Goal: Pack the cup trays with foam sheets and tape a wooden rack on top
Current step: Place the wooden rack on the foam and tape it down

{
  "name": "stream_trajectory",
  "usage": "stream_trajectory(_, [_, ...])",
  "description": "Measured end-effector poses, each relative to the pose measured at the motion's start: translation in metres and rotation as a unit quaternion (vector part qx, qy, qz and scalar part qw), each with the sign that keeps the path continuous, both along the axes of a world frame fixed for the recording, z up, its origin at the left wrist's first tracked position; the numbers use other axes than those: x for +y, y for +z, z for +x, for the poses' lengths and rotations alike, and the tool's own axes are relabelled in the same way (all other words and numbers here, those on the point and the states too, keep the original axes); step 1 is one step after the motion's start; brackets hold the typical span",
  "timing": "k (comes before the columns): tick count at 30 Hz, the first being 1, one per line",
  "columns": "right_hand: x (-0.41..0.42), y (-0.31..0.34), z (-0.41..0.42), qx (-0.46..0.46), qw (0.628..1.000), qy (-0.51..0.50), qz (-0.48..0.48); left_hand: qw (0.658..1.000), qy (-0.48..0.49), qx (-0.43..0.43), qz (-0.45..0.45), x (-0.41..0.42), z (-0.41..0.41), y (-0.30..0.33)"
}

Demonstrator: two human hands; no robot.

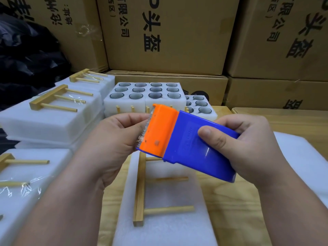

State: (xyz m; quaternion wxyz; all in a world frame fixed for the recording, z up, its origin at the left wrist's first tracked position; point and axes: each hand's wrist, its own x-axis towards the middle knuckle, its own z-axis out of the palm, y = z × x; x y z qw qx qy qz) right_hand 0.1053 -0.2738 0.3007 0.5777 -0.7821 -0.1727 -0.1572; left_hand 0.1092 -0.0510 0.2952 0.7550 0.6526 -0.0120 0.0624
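Two hands up over the table (276, 119), both busy with the tape dispenser (188, 144). My right hand (248, 146) grips its blue body, thumb on top, fingers wrapped underneath. My left hand (113, 137) pinches the clear tape end (142, 129) at the serrated orange cutter. Dispenser is in the air, tilted, orange end toward the far left.

Below it, near the front edge at centre: foam-wrapped tray (165, 219) with a wooden rack (142, 197) lying flat on top, pegs pointing right.

Left edge: stacked finished packs (46, 121), racks on them under clear tape. Far centre: open cup trays (144, 94), glass cups sitting in the foam holes. Loose foam sheet (301, 157) at the right edge. Cardboard boxes (168, 32) stacked behind the table.
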Motion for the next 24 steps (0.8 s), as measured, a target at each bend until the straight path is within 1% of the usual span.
stream_trajectory(3, [0.005,0.001,-0.004,-0.006,1.0,-0.004,0.0,1.0,0.005,-0.01,0.004,0.004,-0.004,0.0])
stream_trajectory(6, [0.012,0.009,-0.004,-0.004,1.0,-0.008,-0.017,0.999,0.033,-0.005,-0.007,0.009,-0.005,-0.001])
stream_trajectory(8, [0.016,0.02,0.0,0.0,0.999,-0.009,-0.048,0.998,0.05,0.0,-0.032,0.012,-0.006,-0.002])
stream_trajectory(11, [0.028,0.038,0.003,0.017,0.991,0.001,-0.129,0.995,0.069,0.017,-0.075,0.02,-0.015,-0.014])
stream_trajectory(14, [0.048,0.048,0.003,0.061,0.971,0.019,-0.229,0.99,0.076,0.046,-0.111,0.032,-0.026,-0.034])
stream_trajectory(16, [0.065,0.054,0.001,0.068,0.951,0.019,-0.3,0.984,0.075,0.051,-0.156,0.038,-0.032,-0.045])
stream_trajectory(18, [0.083,0.063,-0.001,0.051,0.933,0.013,-0.355,0.975,0.068,0.048,-0.208,0.04,-0.034,-0.051])
stream_trajectory(21, [0.107,0.081,-0.003,0.006,0.915,0.007,-0.403,0.954,0.057,0.051,-0.289,0.043,-0.032,-0.057])
stream_trajectory(22, [0.114,0.088,-0.004,-0.003,0.909,0.011,-0.416,0.949,0.053,0.055,-0.305,0.045,-0.032,-0.059])
stream_trajectory(24, [0.125,0.098,-0.002,-0.011,0.893,0.015,-0.449,0.95,0.045,0.059,-0.303,0.049,-0.033,-0.061])
